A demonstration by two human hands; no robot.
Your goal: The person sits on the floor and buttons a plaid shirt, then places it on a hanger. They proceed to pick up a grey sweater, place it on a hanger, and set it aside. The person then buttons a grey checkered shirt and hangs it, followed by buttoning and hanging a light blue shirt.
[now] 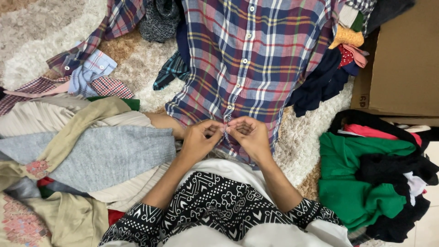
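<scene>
The left hand [200, 137] and right hand [249, 136] met at the frame's centre, fingertips pinched shut on the lower button placket of a blue, red and white plaid cotton shirt [249, 59] spread flat toward twelve o'clock on a shaggy beige rug [137, 68]. At nine o'clock lay a grey knit sweater [105, 155]; at three o'clock a crumpled green garment [356, 183]; at two o'clock a brown cardboard box [404, 59].

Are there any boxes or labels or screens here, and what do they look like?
Plain brown cardboard box: upper right, on the shaggy beige rug, flat-sided, with small dark markings near its lower left corner.
No screens, signs or other packages show.
</scene>
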